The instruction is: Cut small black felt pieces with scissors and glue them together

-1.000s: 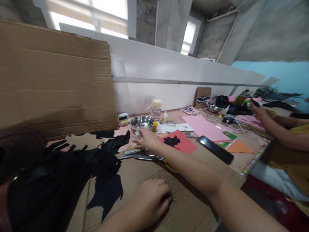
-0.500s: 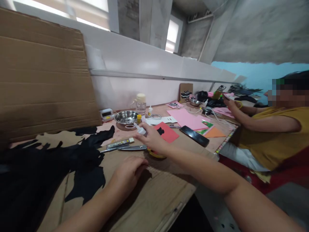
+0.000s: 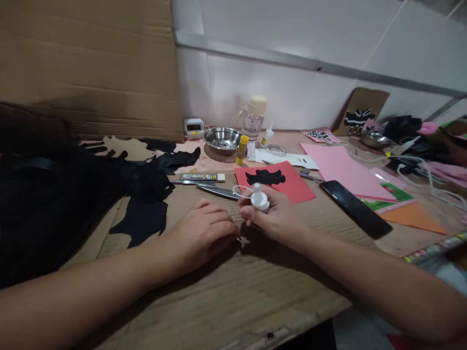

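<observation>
My right hand (image 3: 279, 214) is wrapped round a small white bottle (image 3: 260, 199) with a pointed cap and a thin loop at its side. My left hand (image 3: 207, 226) rests on the brown board (image 3: 233, 291), fingers curled together; whatever lies under them is hidden. Just behind the bottle, a black cut-out shape (image 3: 265, 177) lies on a red sheet (image 3: 301, 185). Scissors (image 3: 219, 191) lie behind my hands, their handles covered, beside a small labelled blade case (image 3: 200, 178). Black paper pieces (image 3: 146, 214) spread to the left.
At the back stand a metal bowl (image 3: 222, 140), a glue stick (image 3: 242, 149), a lidded bottle (image 3: 254, 119) and a small timer (image 3: 193, 129). Pink sheets (image 3: 343, 167) and a phone (image 3: 353, 209) lie at right. Tall cardboard (image 3: 87, 63) stands at left.
My right hand has drawn the white bottle back, nearer my left hand. The view has turned down toward the board, and the person at the right has left it.
</observation>
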`<state>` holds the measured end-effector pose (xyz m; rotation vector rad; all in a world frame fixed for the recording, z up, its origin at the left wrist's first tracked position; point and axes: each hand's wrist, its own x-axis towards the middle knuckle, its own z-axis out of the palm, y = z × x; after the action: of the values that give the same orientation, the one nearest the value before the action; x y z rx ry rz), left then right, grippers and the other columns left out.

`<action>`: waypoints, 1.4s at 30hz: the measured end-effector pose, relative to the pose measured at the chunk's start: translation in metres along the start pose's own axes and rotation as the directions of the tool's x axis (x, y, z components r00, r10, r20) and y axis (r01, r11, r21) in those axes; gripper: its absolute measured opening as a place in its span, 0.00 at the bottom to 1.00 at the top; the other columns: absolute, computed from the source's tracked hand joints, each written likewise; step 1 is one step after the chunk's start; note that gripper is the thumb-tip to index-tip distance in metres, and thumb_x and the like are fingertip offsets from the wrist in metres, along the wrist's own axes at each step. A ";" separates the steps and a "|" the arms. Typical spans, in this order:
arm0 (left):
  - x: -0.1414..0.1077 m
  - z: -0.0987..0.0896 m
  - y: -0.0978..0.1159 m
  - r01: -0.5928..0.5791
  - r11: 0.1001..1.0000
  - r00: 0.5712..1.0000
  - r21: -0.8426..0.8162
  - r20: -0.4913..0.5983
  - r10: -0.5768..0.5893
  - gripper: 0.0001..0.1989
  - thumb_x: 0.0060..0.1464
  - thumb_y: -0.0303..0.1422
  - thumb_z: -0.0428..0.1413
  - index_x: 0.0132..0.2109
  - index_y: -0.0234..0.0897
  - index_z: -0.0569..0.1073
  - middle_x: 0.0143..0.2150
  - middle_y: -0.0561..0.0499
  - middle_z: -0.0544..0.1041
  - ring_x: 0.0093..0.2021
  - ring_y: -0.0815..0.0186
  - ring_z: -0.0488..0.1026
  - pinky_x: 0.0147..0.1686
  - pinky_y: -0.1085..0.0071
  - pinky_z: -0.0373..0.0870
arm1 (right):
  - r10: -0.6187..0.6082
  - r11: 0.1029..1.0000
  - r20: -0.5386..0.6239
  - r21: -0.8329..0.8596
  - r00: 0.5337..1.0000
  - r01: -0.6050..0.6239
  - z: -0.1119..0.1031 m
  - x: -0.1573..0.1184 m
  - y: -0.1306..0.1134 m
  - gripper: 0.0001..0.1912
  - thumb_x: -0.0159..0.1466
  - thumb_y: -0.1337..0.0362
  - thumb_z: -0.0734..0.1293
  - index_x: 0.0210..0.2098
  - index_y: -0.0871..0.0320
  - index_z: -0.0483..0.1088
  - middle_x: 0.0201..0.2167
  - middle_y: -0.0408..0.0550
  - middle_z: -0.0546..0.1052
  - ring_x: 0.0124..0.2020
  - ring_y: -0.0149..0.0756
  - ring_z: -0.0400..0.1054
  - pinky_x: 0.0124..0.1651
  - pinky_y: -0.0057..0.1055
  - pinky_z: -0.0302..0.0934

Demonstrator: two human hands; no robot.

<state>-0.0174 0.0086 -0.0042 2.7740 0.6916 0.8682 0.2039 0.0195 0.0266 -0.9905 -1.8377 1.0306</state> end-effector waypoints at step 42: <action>-0.004 -0.023 0.001 0.036 0.949 0.929 0.312 -0.361 0.084 0.17 0.67 0.35 0.60 0.59 0.40 0.69 0.57 0.46 0.75 0.57 0.56 0.73 0.59 0.58 0.72 | -0.124 0.902 -0.051 -0.423 0.991 0.091 -0.025 0.001 0.004 0.19 0.73 0.49 0.64 0.53 0.57 0.71 0.47 0.54 0.78 0.45 0.43 0.72 0.49 0.40 0.67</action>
<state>-0.0327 0.0065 0.0127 2.9205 0.9280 1.4277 0.2265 0.0288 0.0323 -1.1417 -2.0707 0.5271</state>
